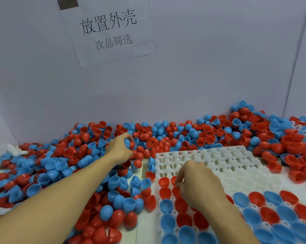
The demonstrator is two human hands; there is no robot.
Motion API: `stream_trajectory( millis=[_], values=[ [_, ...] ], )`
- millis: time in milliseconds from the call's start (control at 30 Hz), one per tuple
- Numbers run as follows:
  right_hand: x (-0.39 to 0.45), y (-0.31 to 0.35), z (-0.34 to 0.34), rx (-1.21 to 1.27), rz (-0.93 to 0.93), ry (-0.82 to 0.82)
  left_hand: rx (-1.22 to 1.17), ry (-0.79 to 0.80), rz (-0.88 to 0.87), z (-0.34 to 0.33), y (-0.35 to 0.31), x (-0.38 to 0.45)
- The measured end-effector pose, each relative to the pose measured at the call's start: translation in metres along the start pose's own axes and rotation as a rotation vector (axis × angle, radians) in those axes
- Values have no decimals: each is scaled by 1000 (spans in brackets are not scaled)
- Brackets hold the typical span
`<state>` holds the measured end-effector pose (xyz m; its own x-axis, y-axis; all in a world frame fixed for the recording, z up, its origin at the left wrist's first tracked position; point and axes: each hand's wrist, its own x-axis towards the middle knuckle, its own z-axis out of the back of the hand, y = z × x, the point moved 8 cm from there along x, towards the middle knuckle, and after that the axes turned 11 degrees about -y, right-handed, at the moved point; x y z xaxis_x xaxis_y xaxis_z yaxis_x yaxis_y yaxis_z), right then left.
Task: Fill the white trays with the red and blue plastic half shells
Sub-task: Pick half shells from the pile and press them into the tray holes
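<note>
Reaching into the heap of red and blue half shells [166, 136] banked along the tabletop's far edge, the left hand [121, 148] curls its fingers around a blue shell [127, 143] and a red one beside it. The right hand [198, 184] hovers over the white tray [228, 166] at the near right of the tabletop, its fingertips pinched together at a red shell [174, 180] in the tray's left columns; whether they grip it cannot be told. Red and blue shells already fill the tray's near rows, open side up, while its far rows hold none. A paper sign [108, 30] with printed characters hangs on the grey wall [219, 67] behind the heap. A crumpled white scrap [16, 149] lies at the far left.
</note>
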<state>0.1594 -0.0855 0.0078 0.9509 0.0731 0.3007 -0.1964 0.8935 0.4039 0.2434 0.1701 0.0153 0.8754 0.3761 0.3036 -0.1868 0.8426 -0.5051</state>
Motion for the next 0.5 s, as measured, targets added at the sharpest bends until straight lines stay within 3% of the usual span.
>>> stream_trajectory(
  millis=[267, 400, 500],
  values=[
    [-3, 6, 7, -8, 37, -21, -860, -170, 488, 38, 14, -8],
    [-4, 12, 14, 19, 62, -85, -1150, -182, 607, 44, -1, -45],
    [-3, 16, 19, 172, 75, -140, -1350, -153, 655, 48, -16, -77]
  ],
)
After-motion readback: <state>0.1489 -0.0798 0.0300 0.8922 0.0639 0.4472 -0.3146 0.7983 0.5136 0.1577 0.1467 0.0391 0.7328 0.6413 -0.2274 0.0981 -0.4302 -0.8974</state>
